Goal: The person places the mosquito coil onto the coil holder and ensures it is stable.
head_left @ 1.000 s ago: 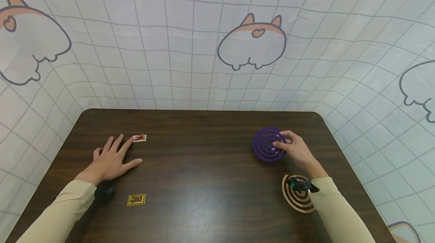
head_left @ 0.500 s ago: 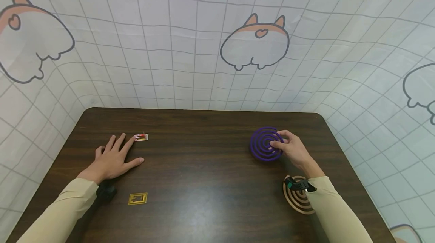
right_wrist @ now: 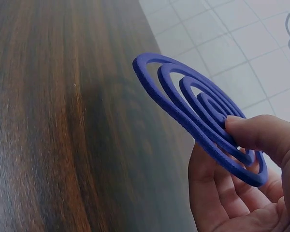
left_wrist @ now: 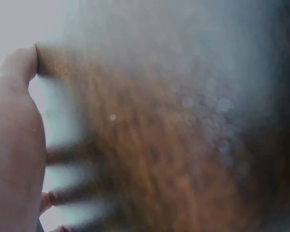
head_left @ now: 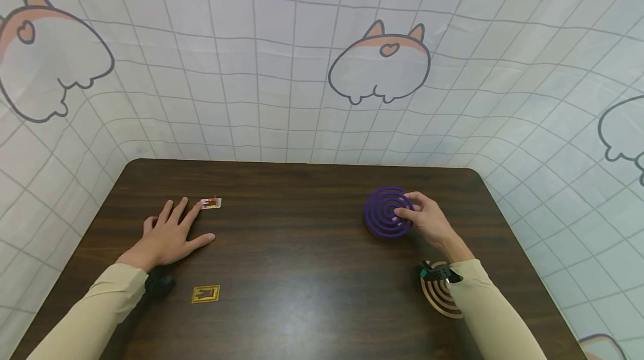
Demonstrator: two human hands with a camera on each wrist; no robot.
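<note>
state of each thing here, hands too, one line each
right hand: pinching the purple spiral
purple spiral: tilted, held above the table
left hand: fingers spread
small red-and-white card: lying flat at left index fingertip
gold card: lying flat
tan spiral: lying flat, partly hidden

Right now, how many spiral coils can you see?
2: the purple coil, pinched in the right grip, and the tan coil, lying on the table, partly hidden behind the right sleeve. Others might be hidden.
</note>
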